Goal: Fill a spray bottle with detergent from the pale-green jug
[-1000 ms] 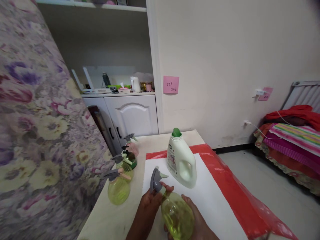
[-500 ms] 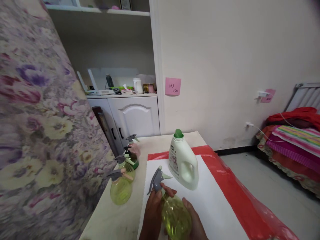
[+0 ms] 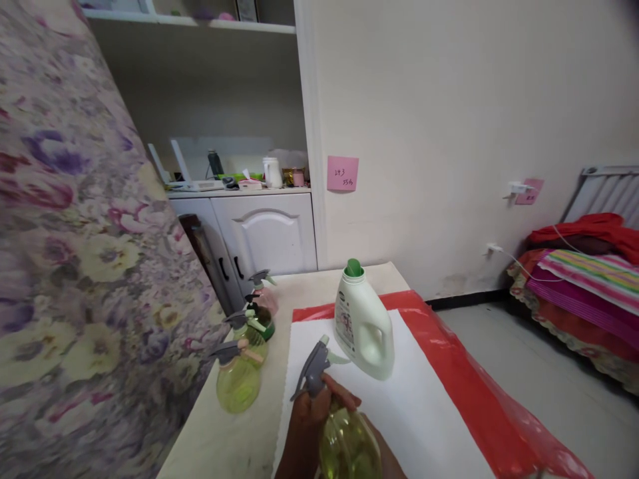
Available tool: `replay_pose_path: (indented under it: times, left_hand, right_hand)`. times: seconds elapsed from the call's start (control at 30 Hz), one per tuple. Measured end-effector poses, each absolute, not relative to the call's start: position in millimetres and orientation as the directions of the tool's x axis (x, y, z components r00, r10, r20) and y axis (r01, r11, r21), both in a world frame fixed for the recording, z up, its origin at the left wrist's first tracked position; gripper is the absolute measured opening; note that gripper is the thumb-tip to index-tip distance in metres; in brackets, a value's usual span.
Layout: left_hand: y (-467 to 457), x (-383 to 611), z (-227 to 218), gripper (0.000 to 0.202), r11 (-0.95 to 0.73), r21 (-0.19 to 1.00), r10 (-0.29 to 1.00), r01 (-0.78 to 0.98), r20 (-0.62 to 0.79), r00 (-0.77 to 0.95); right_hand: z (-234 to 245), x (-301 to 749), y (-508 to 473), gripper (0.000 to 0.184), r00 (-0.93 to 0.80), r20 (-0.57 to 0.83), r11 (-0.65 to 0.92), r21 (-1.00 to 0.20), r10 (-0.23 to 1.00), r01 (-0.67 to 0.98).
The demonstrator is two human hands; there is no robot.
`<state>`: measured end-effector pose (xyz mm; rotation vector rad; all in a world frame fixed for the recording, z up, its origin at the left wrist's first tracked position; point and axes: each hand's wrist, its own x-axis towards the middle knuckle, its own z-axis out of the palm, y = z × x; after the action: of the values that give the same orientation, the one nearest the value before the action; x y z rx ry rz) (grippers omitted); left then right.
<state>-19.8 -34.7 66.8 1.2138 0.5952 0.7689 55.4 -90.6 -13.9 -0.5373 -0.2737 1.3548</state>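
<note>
A spray bottle [image 3: 349,446] with a clear yellow-green body and a grey trigger head is held tilted at the bottom centre. My left hand [image 3: 308,426] is closed around its neck, just below the trigger head. Against the right side of the body my right hand [image 3: 384,449] is wrapped, its fingers mostly hidden behind the bottle. Beyond them a pale green detergent jug [image 3: 362,326] with a handle and a green cap stands upright on white paper [image 3: 414,399].
Along the table's left side stand another yellow spray bottle [image 3: 238,386], a second yellow one behind it, a dark green pump bottle [image 3: 264,322] and a pink spray bottle [image 3: 264,296]. Red plastic sheeting [image 3: 449,359] borders the paper. A floral curtain [image 3: 100,266] hangs at left.
The held spray bottle and both hands have shifted slightly downward, and its trigger head leans a little more to the right. The jug and the other bottles stay in place on the table.
</note>
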Motion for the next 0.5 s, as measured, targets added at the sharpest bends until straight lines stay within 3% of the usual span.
replay_pose_path:
  times: [0.17, 0.37, 0.5]
  left_hand:
    - [-34.0, -22.6, 63.4, 0.028, 0.027, 0.972, 0.811, -0.233, 0.114, 0.573]
    - [-15.7, -27.4, 53.9, 0.032, -0.012, 0.984, 0.882, -0.179, 0.095, 0.462]
    - [-12.3, -29.6, 53.1, 0.034, -0.027, 0.988, 0.939, -0.155, 0.078, 0.334]
  right_hand:
    - [-9.5, 51.7, -84.1, 0.020, 0.189, -0.097, 0.124, -0.461, 0.977, -0.879]
    - [12.0, 49.7, -92.0, 0.063, 0.053, -0.064, 0.018, -0.459, 0.997, -0.888]
    - [4.9, 50.5, -99.7, 0.060, 0.012, -0.055, -0.016, -0.479, 0.998, -0.878]
